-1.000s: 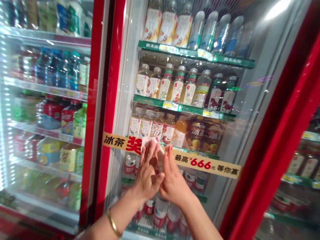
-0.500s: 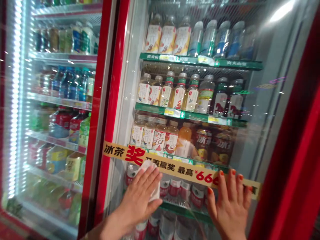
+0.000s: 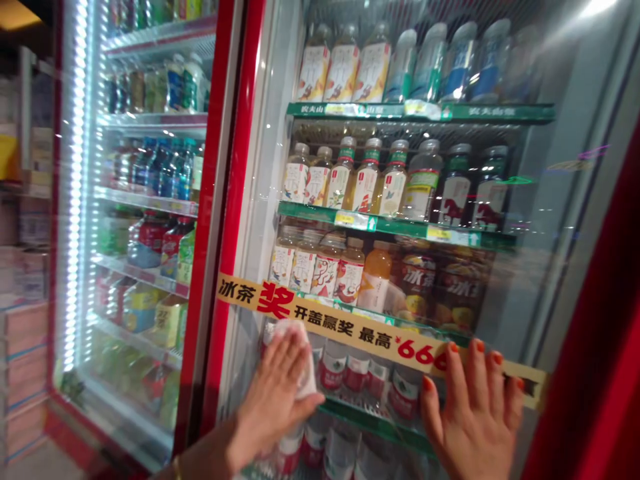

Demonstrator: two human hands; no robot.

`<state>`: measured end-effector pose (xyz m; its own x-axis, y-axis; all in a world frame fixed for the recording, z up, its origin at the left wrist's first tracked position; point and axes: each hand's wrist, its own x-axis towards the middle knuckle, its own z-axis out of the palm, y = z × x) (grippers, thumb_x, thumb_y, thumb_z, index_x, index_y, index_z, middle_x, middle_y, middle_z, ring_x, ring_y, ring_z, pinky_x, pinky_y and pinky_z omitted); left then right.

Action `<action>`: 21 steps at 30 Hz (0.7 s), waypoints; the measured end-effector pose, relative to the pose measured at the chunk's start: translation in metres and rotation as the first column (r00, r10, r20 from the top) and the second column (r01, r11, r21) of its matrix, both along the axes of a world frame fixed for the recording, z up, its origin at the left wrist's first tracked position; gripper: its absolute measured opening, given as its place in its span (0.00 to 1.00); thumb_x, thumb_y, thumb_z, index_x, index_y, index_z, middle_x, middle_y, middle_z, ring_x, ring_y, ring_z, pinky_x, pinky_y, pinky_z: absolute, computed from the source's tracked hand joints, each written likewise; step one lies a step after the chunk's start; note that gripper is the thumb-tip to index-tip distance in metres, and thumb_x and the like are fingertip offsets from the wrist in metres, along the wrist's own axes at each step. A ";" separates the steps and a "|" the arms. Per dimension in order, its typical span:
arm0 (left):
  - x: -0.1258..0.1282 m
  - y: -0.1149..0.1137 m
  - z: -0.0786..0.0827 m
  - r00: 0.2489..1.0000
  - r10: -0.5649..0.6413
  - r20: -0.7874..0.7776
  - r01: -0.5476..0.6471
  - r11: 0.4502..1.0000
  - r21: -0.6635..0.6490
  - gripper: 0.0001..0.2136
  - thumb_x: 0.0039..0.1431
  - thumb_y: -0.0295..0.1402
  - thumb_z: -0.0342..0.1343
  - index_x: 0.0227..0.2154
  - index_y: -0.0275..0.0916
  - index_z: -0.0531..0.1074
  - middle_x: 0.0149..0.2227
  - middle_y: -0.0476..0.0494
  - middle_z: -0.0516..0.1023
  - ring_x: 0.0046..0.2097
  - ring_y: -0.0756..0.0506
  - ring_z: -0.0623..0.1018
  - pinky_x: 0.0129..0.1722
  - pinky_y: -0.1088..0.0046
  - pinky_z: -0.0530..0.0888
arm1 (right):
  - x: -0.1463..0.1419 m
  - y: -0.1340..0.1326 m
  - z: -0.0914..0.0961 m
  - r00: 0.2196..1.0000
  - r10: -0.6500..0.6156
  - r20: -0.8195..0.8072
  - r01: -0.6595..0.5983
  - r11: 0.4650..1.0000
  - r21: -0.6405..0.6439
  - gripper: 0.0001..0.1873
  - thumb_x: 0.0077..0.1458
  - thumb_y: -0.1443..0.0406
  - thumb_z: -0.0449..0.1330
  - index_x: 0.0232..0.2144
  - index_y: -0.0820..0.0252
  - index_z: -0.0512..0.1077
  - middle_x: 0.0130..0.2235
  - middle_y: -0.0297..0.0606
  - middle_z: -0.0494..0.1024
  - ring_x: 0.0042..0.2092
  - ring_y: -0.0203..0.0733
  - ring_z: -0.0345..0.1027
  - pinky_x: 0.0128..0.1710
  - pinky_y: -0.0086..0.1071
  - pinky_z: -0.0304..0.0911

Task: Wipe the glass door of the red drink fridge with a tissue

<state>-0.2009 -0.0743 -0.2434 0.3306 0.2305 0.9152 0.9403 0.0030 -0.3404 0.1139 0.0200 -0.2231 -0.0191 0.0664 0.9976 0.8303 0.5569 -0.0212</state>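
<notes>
My left hand (image 3: 275, 403), a gold bangle at its wrist, lies flat on the glass door (image 3: 505, 293) of a drinks cooler, pressing a white tissue (image 3: 305, 363) under the palm and fingers. The tissue's top edge touches the lower rim of a yellow promotional strip (image 3: 345, 327) stuck across the glass. My right hand (image 3: 473, 420), with orange-red nails, rests with fingers spread on the strip's right part. Its fingertips cover some of the printed "666". Bottled drinks stand on green-edged shelves behind the glass.
A red door frame (image 3: 215, 220) divides this door from a neighbouring lit cooler door (image 3: 145, 247) holding more bottles. Another red frame (image 3: 590, 320) runs down the right side. Stacked cartons (image 3: 23, 353) stand at the far left beside the cooler.
My hands have moved apart from their position together at the strip. The right hand has slid rightward along the strip, and the tissue stays under the left hand. The view has swung left.
</notes>
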 end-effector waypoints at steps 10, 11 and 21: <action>-0.011 0.009 0.056 0.989 -0.054 0.136 0.063 0.996 -0.058 0.43 0.73 0.53 0.50 0.81 0.42 0.38 0.83 0.39 0.48 0.83 0.34 0.51 0.82 0.44 0.56 | -0.001 0.003 -0.004 1.000 -0.018 -0.009 0.018 0.999 0.032 0.39 0.73 0.52 0.53 0.81 0.43 0.49 0.82 0.36 0.51 0.81 0.66 0.49 0.78 0.71 0.46; -0.015 0.006 0.039 0.997 -0.069 0.027 0.072 0.991 -0.109 0.44 0.72 0.54 0.51 0.81 0.42 0.41 0.82 0.40 0.52 0.83 0.36 0.53 0.82 0.48 0.57 | 0.000 0.003 -0.003 0.999 -0.033 0.005 0.033 0.998 0.045 0.40 0.73 0.52 0.53 0.81 0.43 0.49 0.82 0.36 0.51 0.81 0.65 0.49 0.79 0.70 0.46; -0.015 0.015 0.102 0.893 -0.064 0.445 0.020 0.994 0.103 0.38 0.78 0.43 0.43 0.81 0.42 0.31 0.84 0.38 0.33 0.84 0.36 0.40 0.84 0.40 0.45 | -0.001 0.000 -0.002 1.000 -0.029 -0.006 0.029 0.999 0.023 0.39 0.74 0.52 0.54 0.81 0.45 0.50 0.82 0.39 0.52 0.81 0.66 0.49 0.78 0.70 0.46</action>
